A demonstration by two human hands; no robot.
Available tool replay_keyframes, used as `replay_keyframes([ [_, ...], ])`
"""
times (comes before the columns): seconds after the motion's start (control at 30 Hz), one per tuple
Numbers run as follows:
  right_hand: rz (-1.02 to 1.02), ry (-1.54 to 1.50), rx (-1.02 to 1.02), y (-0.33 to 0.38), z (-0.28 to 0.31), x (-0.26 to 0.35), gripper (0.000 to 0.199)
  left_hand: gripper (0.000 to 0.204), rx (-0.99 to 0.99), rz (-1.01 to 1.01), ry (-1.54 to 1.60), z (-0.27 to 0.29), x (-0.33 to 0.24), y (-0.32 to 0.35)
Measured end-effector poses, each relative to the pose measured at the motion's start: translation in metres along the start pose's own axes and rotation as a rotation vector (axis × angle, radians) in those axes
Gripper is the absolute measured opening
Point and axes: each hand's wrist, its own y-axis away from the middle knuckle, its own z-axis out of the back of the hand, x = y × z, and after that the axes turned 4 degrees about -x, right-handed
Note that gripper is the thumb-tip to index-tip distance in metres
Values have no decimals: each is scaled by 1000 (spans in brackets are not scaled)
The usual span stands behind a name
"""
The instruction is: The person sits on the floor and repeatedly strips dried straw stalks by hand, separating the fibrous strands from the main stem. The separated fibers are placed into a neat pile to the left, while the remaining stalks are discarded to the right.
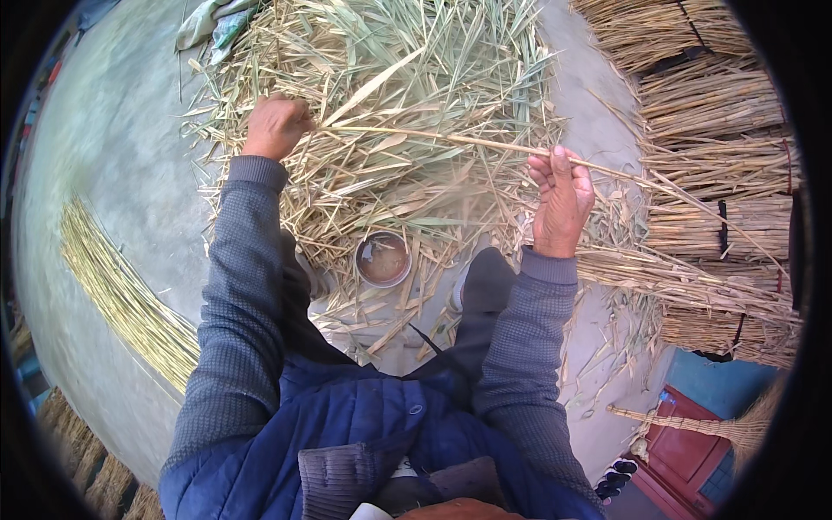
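Observation:
A long, thin reed stalk [451, 137] stretches between my two hands at chest height, with a dry pale leaf [374, 89] sticking up from its left part. My left hand [277, 126] is closed at the stalk's left end; its fingertips are partly hidden. My right hand [562, 195] pinches the stalk between thumb and fingers, palm turned up. Beyond this hand the stalk runs on to the right. Below lies a broad heap of stripped dry leaves [407, 186], pale tan nearby and greener farther off.
A round metal bowl [383, 259] with brownish contents stands between my feet. Cleaned yellow stalks [130, 299] lie on the concrete floor at left. Tied reed bundles [711, 100] are stacked at right, with loose stalks [676, 276] before them. A broom [685, 423] lies near a red door [685, 446].

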Motion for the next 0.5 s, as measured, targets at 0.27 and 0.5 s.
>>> replay_keyframes([
  [0.27,-136,75,321,38,-46,-29,27,32,-114,-354,700,2,-129,-6],
  [0.5,-107,80,266,31,-40,-19,26,18,-45,-206,714,9,-110,-5],
])
